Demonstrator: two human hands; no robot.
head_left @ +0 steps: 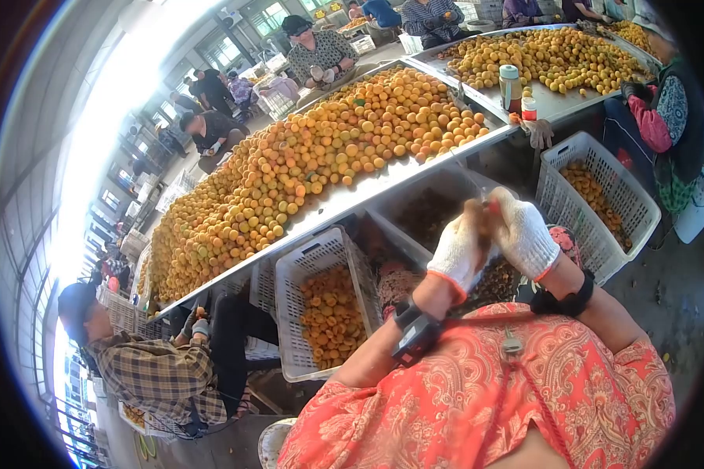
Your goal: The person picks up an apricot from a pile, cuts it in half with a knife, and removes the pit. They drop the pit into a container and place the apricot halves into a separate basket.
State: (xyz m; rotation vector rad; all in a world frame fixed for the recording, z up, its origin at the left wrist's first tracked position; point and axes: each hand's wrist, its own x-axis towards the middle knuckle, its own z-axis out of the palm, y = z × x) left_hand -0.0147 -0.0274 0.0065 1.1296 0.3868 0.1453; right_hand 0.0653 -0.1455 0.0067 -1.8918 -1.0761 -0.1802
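Note:
My left hand [459, 248] and my right hand [526, 237], both in white knitted gloves, meet in front of me above a grey bin [395, 215]. The fingers of both are closed. The left glove's fingertips look brown-stained and blurred. A bit of red shows at the right hand's fingers, and a thin light streak runs up from there; what either hand holds is hidden or smeared. Dark scraps lie in the bin below. Beyond my hands is a metal-topped table [344, 191] heaped with orange apricots [305, 160].
White crates with opened apricots stand left [283, 293] and right [551, 168] of me. A bottle [510, 87], a red-and-white container [529, 109] and a glove [540, 133] are at the table's right end. A person in plaid [160, 367] sits left, another person [669, 117] right.

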